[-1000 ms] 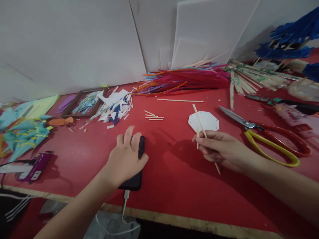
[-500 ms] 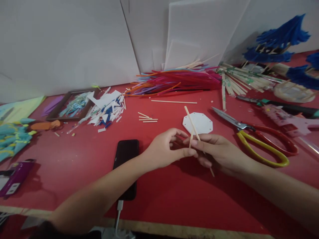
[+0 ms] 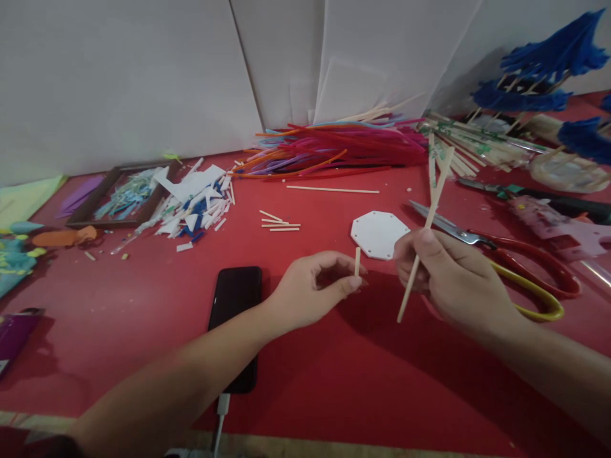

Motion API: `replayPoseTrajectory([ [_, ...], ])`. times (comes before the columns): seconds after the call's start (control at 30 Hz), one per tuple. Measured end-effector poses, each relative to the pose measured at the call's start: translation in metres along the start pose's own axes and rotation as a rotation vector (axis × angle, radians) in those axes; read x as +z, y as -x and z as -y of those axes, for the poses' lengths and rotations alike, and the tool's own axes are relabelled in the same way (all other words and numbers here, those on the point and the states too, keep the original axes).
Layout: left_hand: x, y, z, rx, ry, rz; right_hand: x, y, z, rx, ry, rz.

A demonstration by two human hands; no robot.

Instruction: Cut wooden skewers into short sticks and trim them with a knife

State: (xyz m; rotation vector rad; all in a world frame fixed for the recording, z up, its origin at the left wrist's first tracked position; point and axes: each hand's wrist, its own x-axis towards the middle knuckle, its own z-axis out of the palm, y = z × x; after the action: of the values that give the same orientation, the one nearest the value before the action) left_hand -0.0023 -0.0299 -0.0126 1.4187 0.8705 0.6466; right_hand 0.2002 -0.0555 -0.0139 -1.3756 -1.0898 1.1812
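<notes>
My left hand (image 3: 315, 286) pinches a short piece of wooden stick (image 3: 358, 261) between thumb and fingers, its end pointing up. Between the closed fingers of my right hand (image 3: 443, 273) is a long wooden stick (image 3: 409, 296), tilted, running above and below the grip. A white octagonal card (image 3: 377, 234) with small holes near its edge lies flat just beyond the hands. Several short cut sticks (image 3: 280, 224) rest on the red table left of the card. A single thin stick (image 3: 333, 189) lies farther back. Scissors (image 3: 520, 257) with red and yellow handles are partly hidden by my right hand.
A black phone (image 3: 236, 299) with a white cable lies under my left forearm. Pipe cleaners (image 3: 334, 149) are heaped along the wall. Paper scraps (image 3: 195, 203) and a brown frame (image 3: 119, 221) sit at left. A pink glue gun (image 3: 548, 222) and blue models (image 3: 548, 63) stand at right.
My hands have moved apart. The right hand has gone right and up with the long stick, while the left hand keeps the short piece. The camera view has shifted slightly.
</notes>
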Motion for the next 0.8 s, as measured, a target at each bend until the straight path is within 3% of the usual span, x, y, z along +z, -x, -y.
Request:
replayPoseTrajectory([
  [0.13, 0.0, 0.001, -0.004, 0.097, -0.099, -0.003, 0.004, 0.002, 0.005, -0.051, 0.025, 0.011],
  [0.33, 0.0, 0.004, -0.004, 0.18, -0.232, 0.13, 0.006, 0.005, 0.008, -0.174, 0.075, 0.117],
  [0.47, 0.001, 0.005, 0.0, 0.256, -0.379, 0.026, 0.009, 0.005, 0.006, -0.176, 0.031, 0.245],
  [0.67, 0.001, 0.004, 0.001, 0.272, -0.44, -0.004, 0.01, 0.005, -0.004, -0.149, 0.165, 0.167],
  [0.8, 0.002, 0.002, 0.002, 0.228, -0.189, -0.13, 0.002, -0.009, -0.002, -0.179, 0.117, 0.046],
])
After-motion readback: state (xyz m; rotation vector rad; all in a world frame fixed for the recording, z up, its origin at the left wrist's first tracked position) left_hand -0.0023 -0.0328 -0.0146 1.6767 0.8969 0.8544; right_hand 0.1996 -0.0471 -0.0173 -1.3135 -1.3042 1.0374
